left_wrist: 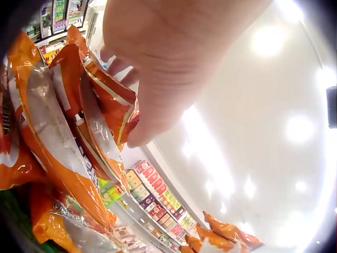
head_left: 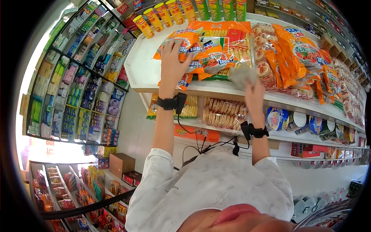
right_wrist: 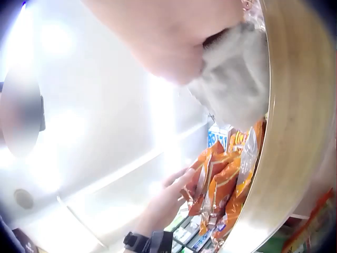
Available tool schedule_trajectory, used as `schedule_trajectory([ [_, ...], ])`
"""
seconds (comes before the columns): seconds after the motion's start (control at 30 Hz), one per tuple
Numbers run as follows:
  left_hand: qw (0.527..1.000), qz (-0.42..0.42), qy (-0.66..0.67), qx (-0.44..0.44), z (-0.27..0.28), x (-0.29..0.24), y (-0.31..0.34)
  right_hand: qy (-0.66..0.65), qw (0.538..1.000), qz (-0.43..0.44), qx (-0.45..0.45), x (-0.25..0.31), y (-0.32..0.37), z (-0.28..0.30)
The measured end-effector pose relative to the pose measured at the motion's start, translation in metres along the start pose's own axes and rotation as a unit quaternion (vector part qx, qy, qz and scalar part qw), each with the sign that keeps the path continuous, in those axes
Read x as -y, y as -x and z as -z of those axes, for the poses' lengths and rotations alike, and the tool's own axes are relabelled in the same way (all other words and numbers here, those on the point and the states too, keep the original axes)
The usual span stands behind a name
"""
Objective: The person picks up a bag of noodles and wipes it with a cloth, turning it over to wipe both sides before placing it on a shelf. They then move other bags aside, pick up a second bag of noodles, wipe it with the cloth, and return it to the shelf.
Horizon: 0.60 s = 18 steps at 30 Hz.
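Note:
My left hand (head_left: 174, 63) lies over an orange snack bag (head_left: 189, 38) at the left of the white display shelf (head_left: 143, 71). Its fingers and thumb spread around the bag's upper part; the left wrist view shows the thumb against the orange wrapper (left_wrist: 113, 100). More orange bags (head_left: 214, 60) overlap just right of this hand. My right hand (head_left: 255, 94) grips a crumpled grey cloth (head_left: 243, 76), blurred in the head view, near the shelf's front edge. The right wrist view shows the cloth (right_wrist: 237, 76) bunched beneath the fingers, close by the wooden edge (right_wrist: 295, 105).
Yellow canisters (head_left: 164, 14) and green canisters (head_left: 220, 9) line the back. Right of the cloth lie clear packs of round snacks (head_left: 264, 58) and a pile of orange bags (head_left: 297, 54). Packaged biscuits (head_left: 224, 109) and tubs (head_left: 277, 118) fill the lower shelf. Stocked racks (head_left: 73, 77) stand left.

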<state>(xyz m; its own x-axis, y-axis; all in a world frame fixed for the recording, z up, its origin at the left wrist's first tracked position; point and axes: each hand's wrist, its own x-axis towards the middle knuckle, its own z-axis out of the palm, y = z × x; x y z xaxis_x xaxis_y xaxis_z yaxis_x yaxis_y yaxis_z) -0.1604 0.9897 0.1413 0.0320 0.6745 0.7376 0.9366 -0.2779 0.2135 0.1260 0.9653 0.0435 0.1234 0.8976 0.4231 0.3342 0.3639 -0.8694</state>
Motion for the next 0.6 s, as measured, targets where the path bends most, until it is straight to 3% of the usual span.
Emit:
schedule_trajectory([
  [0.03,1.000,-0.008,-0.002,-0.011,0.000,-0.003,-0.002,-0.040,0.997,-0.043,-0.049,-0.002,-0.004,0.008],
  [0.13,0.995,0.003,0.101,-0.021,-0.001,-0.020,-0.005,0.063,0.991,0.073,-0.089,-0.010,-0.002,0.019],
  [0.23,0.984,-0.075,0.161,-0.004,-0.024,-0.053,0.004,0.203,0.958,0.199,-0.032,-0.026,0.002,0.008],
  [0.33,0.971,-0.110,0.178,0.119,-0.067,-0.074,0.012,0.269,0.930,0.243,0.062,0.000,0.000,0.011],
  [0.43,0.987,-0.131,0.064,0.072,-0.099,-0.082,0.016,0.276,0.937,0.210,0.040,-0.009,-0.001,0.008],
  [0.53,0.992,-0.086,-0.052,0.081,-0.136,-0.063,0.031,0.284,0.931,0.223,0.054,-0.010,-0.002,0.008],
  [0.6,0.990,-0.091,-0.062,0.093,-0.139,-0.057,0.030,0.286,0.930,0.224,0.057,-0.007,-0.002,0.009],
])
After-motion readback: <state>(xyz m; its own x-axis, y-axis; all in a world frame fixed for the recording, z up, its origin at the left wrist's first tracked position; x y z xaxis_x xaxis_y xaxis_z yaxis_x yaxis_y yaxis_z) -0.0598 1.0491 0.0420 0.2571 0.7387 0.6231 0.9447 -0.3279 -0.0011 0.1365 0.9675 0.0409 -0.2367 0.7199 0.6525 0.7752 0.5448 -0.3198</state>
